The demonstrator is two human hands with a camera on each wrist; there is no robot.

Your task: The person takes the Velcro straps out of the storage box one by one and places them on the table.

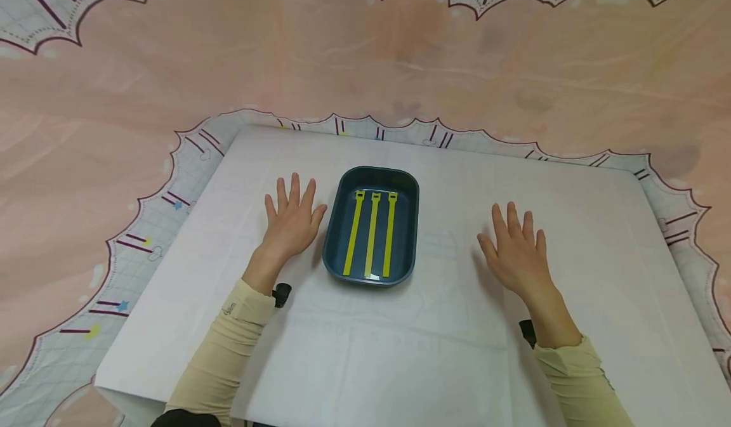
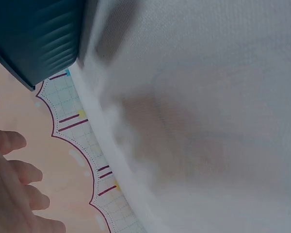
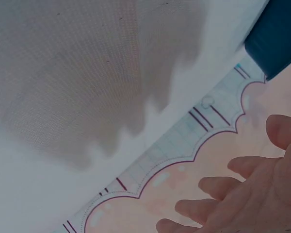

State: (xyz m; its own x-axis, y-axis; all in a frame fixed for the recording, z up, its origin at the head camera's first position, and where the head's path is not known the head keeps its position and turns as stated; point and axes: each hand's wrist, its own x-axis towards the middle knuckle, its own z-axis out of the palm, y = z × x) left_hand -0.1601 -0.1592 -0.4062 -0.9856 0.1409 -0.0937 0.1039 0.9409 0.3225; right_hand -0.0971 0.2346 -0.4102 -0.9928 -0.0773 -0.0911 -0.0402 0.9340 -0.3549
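Observation:
A dark blue tray stands on the white table, with three yellow cable ties lying lengthwise side by side in it. Left of the tray, my left hand is held with spread, straight fingers, its thumb close to the tray's side. My right hand is farther off to the right, fingers spread as well. Neither hand holds anything. In the left wrist view the tray's ribbed outer wall shows beside my fingers. The right wrist view catches one corner of the tray.
A white sheet covers the table. Beyond its edges hangs or lies a peach cloth with a scalloped, checked border. Each wrist wears a black camera. A dark rounded object shows at the bottom left edge.

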